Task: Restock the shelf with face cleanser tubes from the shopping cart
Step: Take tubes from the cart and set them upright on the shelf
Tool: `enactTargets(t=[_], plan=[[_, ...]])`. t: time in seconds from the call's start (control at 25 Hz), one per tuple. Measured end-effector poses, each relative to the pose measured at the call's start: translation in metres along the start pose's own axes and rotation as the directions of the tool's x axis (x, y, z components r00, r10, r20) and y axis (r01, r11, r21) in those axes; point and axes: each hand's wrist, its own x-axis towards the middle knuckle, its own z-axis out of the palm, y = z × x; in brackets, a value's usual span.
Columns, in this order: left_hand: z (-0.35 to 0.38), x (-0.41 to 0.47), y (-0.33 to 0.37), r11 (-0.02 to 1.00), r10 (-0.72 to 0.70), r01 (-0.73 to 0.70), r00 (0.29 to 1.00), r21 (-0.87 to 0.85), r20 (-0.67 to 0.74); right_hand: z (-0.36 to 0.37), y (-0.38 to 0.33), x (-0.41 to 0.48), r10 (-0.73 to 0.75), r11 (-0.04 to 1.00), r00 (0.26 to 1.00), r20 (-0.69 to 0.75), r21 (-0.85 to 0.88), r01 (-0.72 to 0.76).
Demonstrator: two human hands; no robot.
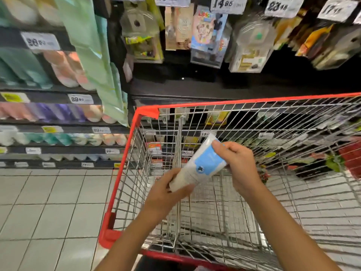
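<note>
I hold a white-and-blue face cleanser tube (199, 163) tilted at centre frame, above the shopping cart (148, 112); my left hand (170, 194) grips its lower end, my right hand (236, 161) pinches its upper end; the shelf (48, 97) stands upper left

A tube (197, 165) hangs tilted over the shopping cart (234, 101), the left hand (166, 194) gripping its lower end and the right hand (238, 163) its upper end, with shelves (48, 130) left of the cart, hanging packets (205, 36) behind it, and tiled floor (48, 212) before the shelves.
</note>
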Motion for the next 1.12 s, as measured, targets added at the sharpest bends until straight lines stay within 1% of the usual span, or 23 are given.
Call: enactTargets(t=[0.08,0.12,0.2,0.28,0.36,0.52,0.6,0.64,0.68,0.76,0.8,0.84,0.96,1.12], plan=[[-0.015,-0.016,0.004,0.997,-0.006,-0.006,0.989,-0.079,-0.147,0.026,-0.005,-0.002,0.089,0.992,0.992,0.086,0.085,-0.097],[-0.022,-0.027,0.003,0.992,-0.021,-0.008,0.975,-0.128,-0.219,0.043,-0.006,-0.006,0.125,0.982,0.979,0.16,0.122,-0.145],[-0.035,-0.053,0.003,0.98,-0.057,-0.021,0.922,-0.197,-0.383,0.081,-0.005,-0.02,0.138,0.971,0.93,0.339,0.139,-0.195],[-0.048,-0.081,0.001,0.973,-0.098,-0.027,0.848,-0.228,-0.521,0.118,-0.001,-0.04,0.139,0.97,0.866,0.48,0.112,-0.217],[-0.066,-0.113,-0.003,0.97,-0.135,-0.02,0.785,-0.242,-0.605,0.158,0.002,-0.061,0.13,0.975,0.806,0.577,0.073,-0.209],[-0.117,-0.172,-0.019,0.948,-0.169,-0.077,0.702,-0.308,-0.692,0.239,0.01,-0.092,0.098,0.979,0.73,0.676,0.068,-0.195],[-0.154,-0.201,-0.032,0.939,-0.205,-0.091,0.628,-0.332,-0.751,0.287,0.015,-0.11,0.077,0.979,0.675,0.734,0.073,-0.192],[-0.175,-0.214,-0.039,0.931,-0.237,-0.091,0.584,-0.353,-0.776,0.31,0.017,-0.117,0.063,0.981,0.659,0.749,0.075,-0.18],[-0.198,-0.226,-0.048,0.928,-0.264,-0.086,0.536,-0.363,-0.802,0.334,0.019,-0.124,0.05,0.983,0.657,0.753,0.078,-0.165],[-0.248,-0.252,-0.063,0.924,-0.309,-0.065,0.451,-0.376,-0.837,0.381,0.02,-0.135,0.044,0.984,0.68,0.732,0.087,-0.157],[-0.273,-0.264,-0.068,0.927,-0.316,-0.052,0.423,-0.371,-0.849,0.403,0.02,-0.138,0.041,0.982,0.695,0.717,0.098,-0.159],[-0.295,-0.273,-0.071,0.931,-0.317,-0.037,0.41,-0.362,-0.855,0.422,0.018,-0.14,0.035,0.982,0.71,0.704,0.108,-0.156],[-0.358,-0.287,-0.077,0.929,-0.33,-0.02,0.408,-0.37,-0.851,0.474,0.01,-0.138,-0.003,0.981,0.749,0.662,0.147,-0.126],[-0.428,-0.27,-0.087,0.918,-0.35,-0.005,0.454,-0.396,-0.819,0.528,0.0,-0.11,-0.037,0.985,0.803,0.595,0.155,-0.07]])
